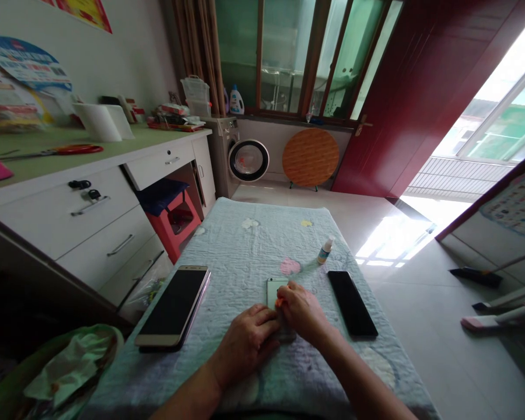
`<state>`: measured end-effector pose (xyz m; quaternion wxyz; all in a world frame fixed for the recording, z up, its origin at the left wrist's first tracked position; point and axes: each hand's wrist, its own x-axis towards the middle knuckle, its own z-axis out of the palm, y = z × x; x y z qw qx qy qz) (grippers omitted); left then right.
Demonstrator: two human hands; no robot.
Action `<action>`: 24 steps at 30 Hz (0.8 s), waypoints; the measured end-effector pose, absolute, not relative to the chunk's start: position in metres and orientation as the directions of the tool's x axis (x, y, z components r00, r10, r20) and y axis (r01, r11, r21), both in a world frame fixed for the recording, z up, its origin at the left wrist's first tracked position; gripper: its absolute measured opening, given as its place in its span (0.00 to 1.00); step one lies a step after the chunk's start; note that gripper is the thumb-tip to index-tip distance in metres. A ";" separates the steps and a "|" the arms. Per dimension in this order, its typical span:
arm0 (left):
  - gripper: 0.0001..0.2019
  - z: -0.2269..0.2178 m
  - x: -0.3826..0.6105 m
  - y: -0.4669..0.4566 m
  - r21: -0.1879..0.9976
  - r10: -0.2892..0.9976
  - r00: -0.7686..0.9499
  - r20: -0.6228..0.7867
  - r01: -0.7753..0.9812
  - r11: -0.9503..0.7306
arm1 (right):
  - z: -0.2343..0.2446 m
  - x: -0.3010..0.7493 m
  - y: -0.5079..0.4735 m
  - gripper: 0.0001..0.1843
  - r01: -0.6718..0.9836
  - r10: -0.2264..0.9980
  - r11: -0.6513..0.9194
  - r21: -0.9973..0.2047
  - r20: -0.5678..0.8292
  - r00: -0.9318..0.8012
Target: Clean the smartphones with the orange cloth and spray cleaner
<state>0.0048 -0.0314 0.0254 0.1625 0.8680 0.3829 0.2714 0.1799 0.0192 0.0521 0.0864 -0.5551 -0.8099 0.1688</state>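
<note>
With the right hand [301, 312], pinches a small orange tool [279, 302] tight between fingertips, tip down on the phone [275, 290]. With the left hand [245, 344], covers the phone's near end, fingers loosely bent and spread, pressing flat rather than clamped. Hands touching each other over the phone, left at 7 o'clock of right.

Under both hands, the phone itself: pale back up, lying on the table [245, 245], near its middle, only the far end showing at 12 o'clock of the left hand.

Just beyond, at 12 o'clock, a pink patch [290, 266] on the table's cloth. At 1 o'clock, a small bottle [325, 251], upright. At 3 o'clock, near the right hand but apart, a black phone [352, 303], screen up. At 9 o'clock, well apart by the table's left edge, a gold phone [175, 306], screen up, lying on something dark. At 8 o'clock, off the table, a green bag [65, 367]. At 10 o'clock, further back, a red stool [175, 219] beside drawers.
</note>
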 end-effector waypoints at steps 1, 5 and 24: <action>0.10 0.025 0.004 -0.032 0.490 0.752 0.560 0.347 0.575 -0.655 | 0.050 0.178 0.028 0.10 0.875 0.930 0.331 -0.354 -0.034 -0.366; 0.11 0.023 0.004 -0.031 0.500 0.758 0.560 0.335 0.576 -0.647 | 0.047 0.170 0.056 0.10 0.898 0.948 0.308 -0.316 0.021 -0.317; 0.11 0.022 0.004 -0.030 0.550 0.749 0.560 0.354 0.523 -0.651 | 0.039 0.161 0.036 0.09 0.859 0.915 0.393 -0.327 0.051 -0.399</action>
